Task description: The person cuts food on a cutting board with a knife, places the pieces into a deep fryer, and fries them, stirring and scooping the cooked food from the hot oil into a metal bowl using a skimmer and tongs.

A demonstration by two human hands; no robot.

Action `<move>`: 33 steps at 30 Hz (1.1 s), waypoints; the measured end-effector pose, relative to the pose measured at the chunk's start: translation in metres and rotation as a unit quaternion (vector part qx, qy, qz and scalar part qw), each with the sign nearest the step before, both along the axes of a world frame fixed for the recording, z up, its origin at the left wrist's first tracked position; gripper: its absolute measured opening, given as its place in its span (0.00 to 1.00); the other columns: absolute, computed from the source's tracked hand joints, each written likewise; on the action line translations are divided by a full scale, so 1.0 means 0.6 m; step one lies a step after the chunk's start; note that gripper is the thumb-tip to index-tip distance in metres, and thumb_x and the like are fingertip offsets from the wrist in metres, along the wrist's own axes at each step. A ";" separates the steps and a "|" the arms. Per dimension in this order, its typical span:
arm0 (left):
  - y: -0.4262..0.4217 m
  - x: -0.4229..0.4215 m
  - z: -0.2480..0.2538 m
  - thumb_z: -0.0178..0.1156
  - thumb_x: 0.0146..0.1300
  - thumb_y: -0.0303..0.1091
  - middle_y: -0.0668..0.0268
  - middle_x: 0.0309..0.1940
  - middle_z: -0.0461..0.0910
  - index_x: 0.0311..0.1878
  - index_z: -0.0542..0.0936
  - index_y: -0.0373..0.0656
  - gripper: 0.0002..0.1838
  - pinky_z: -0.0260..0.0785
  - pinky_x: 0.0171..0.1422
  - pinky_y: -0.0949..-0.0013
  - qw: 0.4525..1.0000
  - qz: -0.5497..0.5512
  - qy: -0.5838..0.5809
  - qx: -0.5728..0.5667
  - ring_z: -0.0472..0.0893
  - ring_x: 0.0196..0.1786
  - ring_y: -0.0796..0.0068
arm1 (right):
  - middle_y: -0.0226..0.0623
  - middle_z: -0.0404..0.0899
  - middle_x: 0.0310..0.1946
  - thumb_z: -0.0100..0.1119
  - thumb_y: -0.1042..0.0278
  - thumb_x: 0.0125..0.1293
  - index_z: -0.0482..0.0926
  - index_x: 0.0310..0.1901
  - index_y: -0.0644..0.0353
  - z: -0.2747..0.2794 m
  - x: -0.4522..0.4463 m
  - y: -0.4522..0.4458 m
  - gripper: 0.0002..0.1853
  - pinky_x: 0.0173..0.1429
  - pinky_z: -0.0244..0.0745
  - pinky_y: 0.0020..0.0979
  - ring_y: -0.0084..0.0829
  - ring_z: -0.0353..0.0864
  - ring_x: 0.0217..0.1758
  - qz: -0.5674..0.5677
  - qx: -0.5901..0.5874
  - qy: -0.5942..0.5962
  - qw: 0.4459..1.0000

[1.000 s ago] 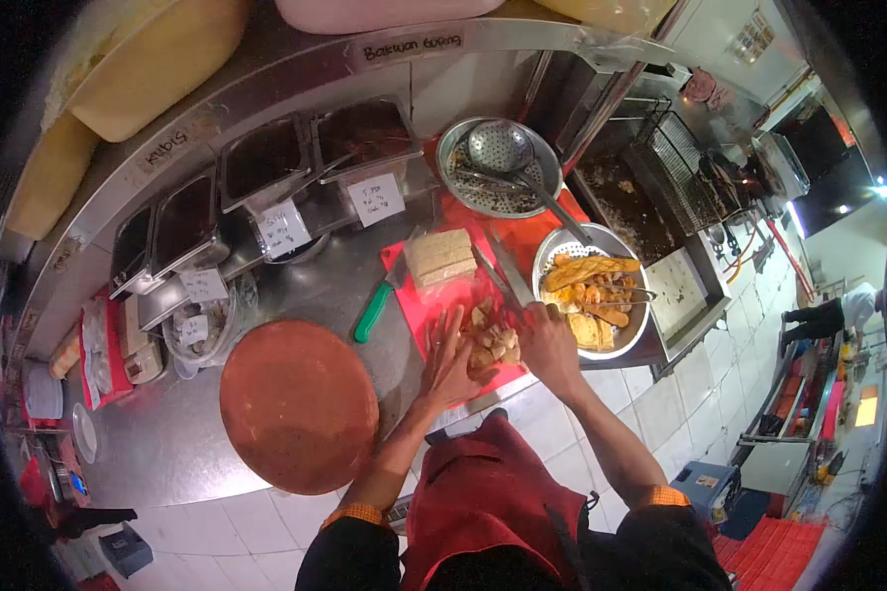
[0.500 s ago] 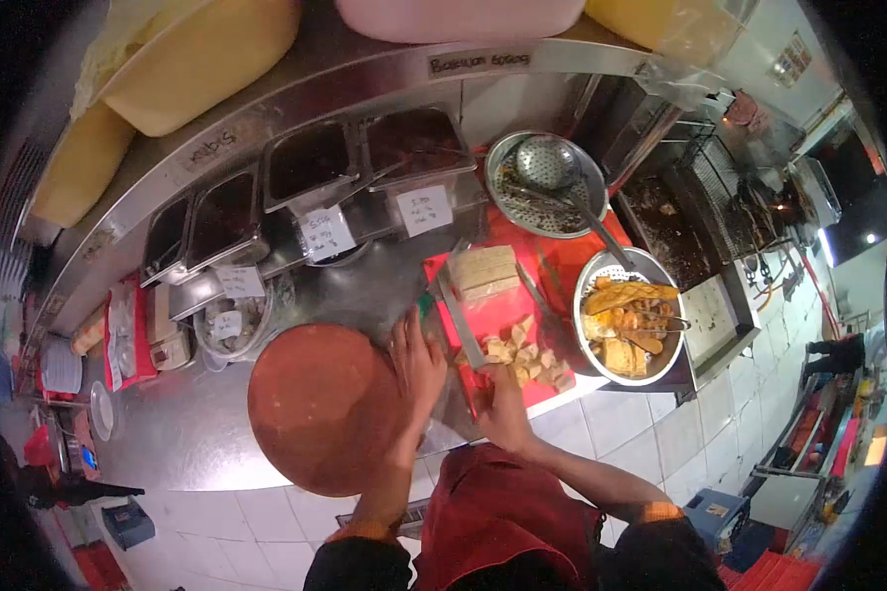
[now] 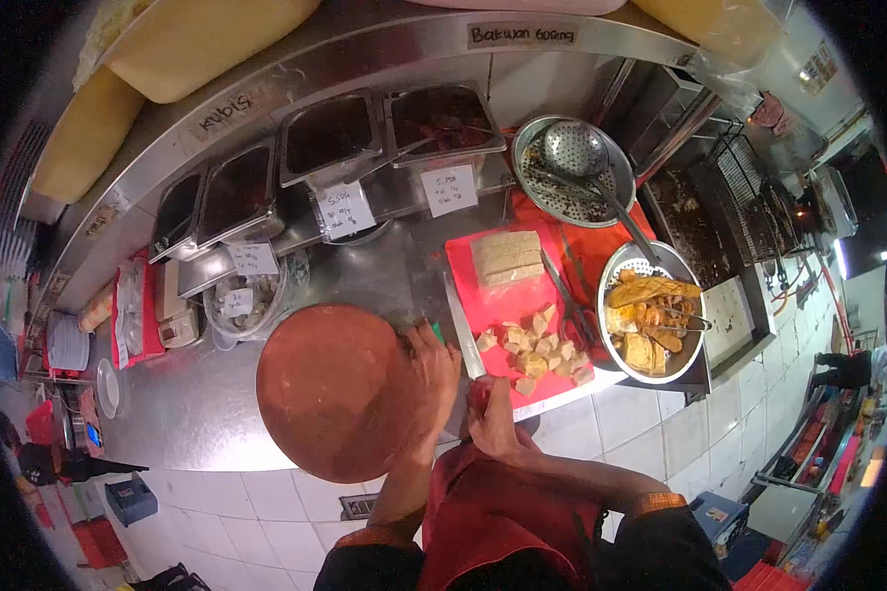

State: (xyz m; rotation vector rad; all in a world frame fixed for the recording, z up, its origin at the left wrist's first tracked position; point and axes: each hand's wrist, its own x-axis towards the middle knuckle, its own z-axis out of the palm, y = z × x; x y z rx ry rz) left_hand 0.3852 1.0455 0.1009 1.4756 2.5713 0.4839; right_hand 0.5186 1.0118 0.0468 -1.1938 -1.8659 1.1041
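Note:
My right hand (image 3: 495, 422) is closed around the handle end of a long knife; its blade (image 3: 461, 325) lies along the left edge of the red cutting board (image 3: 483, 300). My left hand (image 3: 434, 382) is between the round reddish-brown dish (image 3: 330, 394) and the board, its fingers curled at a green handle (image 3: 437, 333), mostly hidden. On the board are a pale ribbed block (image 3: 508, 258) and several cut light-brown chunks (image 3: 537, 350). To the right, a metal bowl (image 3: 616, 357) holds fried pieces (image 3: 650, 310) and tongs.
A perforated bowl (image 3: 530, 187) with a skimmer (image 3: 574, 148) stands behind the board. Metal trays (image 3: 327, 138) with paper labels line the back. A fryer (image 3: 685, 222) is at the right. Clear tubs (image 3: 266, 310) and stacked plates (image 3: 67, 345) are at the left.
The view has shifted. My right hand has moved from the chunks to the board's left front side, with the knife. My left hand has left the chunks for the green handle.

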 end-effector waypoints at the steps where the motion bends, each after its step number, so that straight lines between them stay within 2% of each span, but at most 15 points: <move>1: -0.005 0.006 -0.002 0.57 0.58 0.28 0.47 0.48 0.70 0.57 0.67 0.30 0.24 0.76 0.43 0.52 1.000 -0.004 -0.004 0.008 0.80 0.44 0.45 | 0.55 0.66 0.37 0.52 0.85 0.55 0.65 0.47 0.68 0.007 -0.002 -0.001 0.16 0.45 0.63 0.46 0.54 0.66 0.40 -0.009 0.006 0.010 1.000; 6: -0.028 0.029 -0.042 0.57 0.58 0.26 0.46 0.53 0.65 0.57 0.65 0.30 0.24 0.79 0.41 0.56 0.999 0.001 -0.049 0.022 0.81 0.43 0.44 | 0.56 0.68 0.36 0.53 0.83 0.55 0.68 0.43 0.69 0.037 -0.014 0.005 0.13 0.44 0.62 0.48 0.56 0.66 0.40 -0.025 0.050 -0.033 0.998; 8: -0.050 0.035 -0.049 0.57 0.57 0.25 0.45 0.56 0.65 0.57 0.65 0.30 0.23 0.79 0.42 0.56 0.999 -0.016 -0.041 0.019 0.81 0.44 0.44 | 0.55 0.69 0.36 0.53 0.81 0.54 0.69 0.43 0.68 0.039 -0.012 0.005 0.13 0.43 0.62 0.50 0.56 0.67 0.41 -0.013 0.050 -0.085 0.995; 11: -0.068 0.044 -0.049 0.57 0.57 0.25 0.46 0.59 0.64 0.57 0.66 0.30 0.24 0.79 0.41 0.57 0.999 -0.041 0.004 -0.018 0.81 0.45 0.45 | 0.54 0.69 0.35 0.53 0.80 0.54 0.71 0.42 0.66 0.025 -0.008 0.001 0.12 0.42 0.62 0.50 0.55 0.68 0.41 -0.011 0.031 -0.089 0.995; 12: -0.069 0.044 -0.049 0.58 0.57 0.26 0.46 0.60 0.64 0.58 0.66 0.30 0.25 0.79 0.40 0.57 0.998 -0.050 0.025 -0.033 0.81 0.46 0.46 | 0.54 0.71 0.37 0.56 0.80 0.52 0.73 0.45 0.64 0.024 0.001 0.005 0.16 0.46 0.65 0.50 0.57 0.68 0.46 0.030 0.014 -0.117 0.993; 15: -0.081 0.034 -0.037 0.58 0.57 0.27 0.48 0.60 0.66 0.59 0.67 0.31 0.26 0.79 0.42 0.57 0.993 -0.071 -0.016 -0.096 0.81 0.47 0.48 | 0.53 0.69 0.39 0.59 0.79 0.53 0.73 0.48 0.65 0.038 0.041 0.014 0.18 0.48 0.68 0.46 0.55 0.69 0.45 0.080 0.072 -0.053 0.993; 16: -0.089 0.028 -0.021 0.59 0.59 0.32 0.49 0.58 0.69 0.59 0.68 0.30 0.26 0.79 0.42 0.55 0.993 -0.087 -0.015 -0.082 0.82 0.46 0.50 | 0.56 0.69 0.48 0.65 0.71 0.54 0.71 0.54 0.63 0.060 0.064 0.019 0.24 0.56 0.67 0.47 0.57 0.69 0.53 0.102 0.028 -0.098 0.990; 19: -0.083 0.032 0.009 0.62 0.60 0.41 0.47 0.60 0.67 0.61 0.67 0.31 0.31 0.76 0.51 0.53 0.993 -0.086 -0.078 -0.036 0.79 0.52 0.48 | 0.61 0.62 0.59 0.72 0.56 0.51 0.69 0.57 0.62 0.071 0.146 0.040 0.34 0.62 0.62 0.53 0.60 0.63 0.61 -0.027 0.186 -0.191 0.964; 21: -0.051 0.044 0.001 0.63 0.59 0.44 0.44 0.64 0.63 0.65 0.63 0.32 0.36 0.64 0.64 0.52 0.974 -0.145 -0.155 0.075 0.69 0.63 0.46 | 0.63 0.53 0.65 0.74 0.45 0.46 0.63 0.64 0.54 0.048 0.197 0.071 0.45 0.66 0.53 0.59 0.61 0.55 0.67 -0.062 0.203 -0.236 0.948; 22: -0.037 0.055 -0.008 0.64 0.59 0.46 0.43 0.66 0.61 0.67 0.62 0.33 0.39 0.59 0.70 0.52 0.957 -0.173 -0.192 0.129 0.64 0.68 0.45 | 0.66 0.50 0.66 0.75 0.39 0.42 0.56 0.68 0.56 0.021 0.213 0.089 0.55 0.67 0.51 0.59 0.62 0.53 0.68 -0.053 0.198 -0.194 0.959; 25: 0.013 0.089 -0.092 0.63 0.60 0.48 0.42 0.69 0.56 0.70 0.56 0.33 0.43 0.51 0.74 0.50 0.946 -0.211 -0.202 0.142 0.55 0.73 0.44 | 0.64 0.46 0.69 0.76 0.39 0.39 0.47 0.72 0.58 0.015 0.215 0.106 0.63 0.68 0.53 0.58 0.64 0.53 0.69 -0.004 0.154 -0.274 0.949; 26: 0.029 0.098 -0.106 0.60 0.62 0.48 0.43 0.71 0.52 0.72 0.53 0.34 0.43 0.48 0.75 0.51 0.929 -0.242 -0.225 0.169 0.51 0.74 0.45 | 0.64 0.44 0.71 0.77 0.37 0.37 0.51 0.70 0.58 -0.002 0.211 0.112 0.63 0.70 0.52 0.58 0.65 0.49 0.71 0.000 0.167 -0.214 0.962; 29: 0.066 0.123 -0.132 0.59 0.62 0.48 0.46 0.72 0.52 0.73 0.52 0.38 0.42 0.50 0.75 0.50 0.928 -0.232 -0.240 0.166 0.53 0.74 0.44 | 0.64 0.43 0.71 0.77 0.38 0.36 0.55 0.68 0.58 0.021 0.168 0.135 0.60 0.71 0.49 0.59 0.66 0.45 0.73 0.049 0.216 -0.220 0.950; 30: 0.072 0.123 -0.133 0.56 0.64 0.45 0.47 0.72 0.52 0.73 0.53 0.39 0.39 0.48 0.76 0.51 0.917 -0.242 -0.258 0.186 0.53 0.74 0.46 | 0.63 0.42 0.71 0.75 0.41 0.41 0.57 0.66 0.57 0.008 0.157 0.147 0.54 0.73 0.48 0.59 0.66 0.43 0.74 0.044 0.234 -0.180 0.954; 33: 0.081 0.115 -0.136 0.53 0.67 0.43 0.47 0.72 0.53 0.72 0.54 0.38 0.35 0.46 0.76 0.52 0.879 -0.235 -0.356 0.211 0.54 0.74 0.49 | 0.63 0.45 0.71 0.72 0.46 0.44 0.60 0.66 0.56 0.016 0.129 0.197 0.49 0.72 0.50 0.58 0.64 0.46 0.74 0.061 0.214 -0.169 0.960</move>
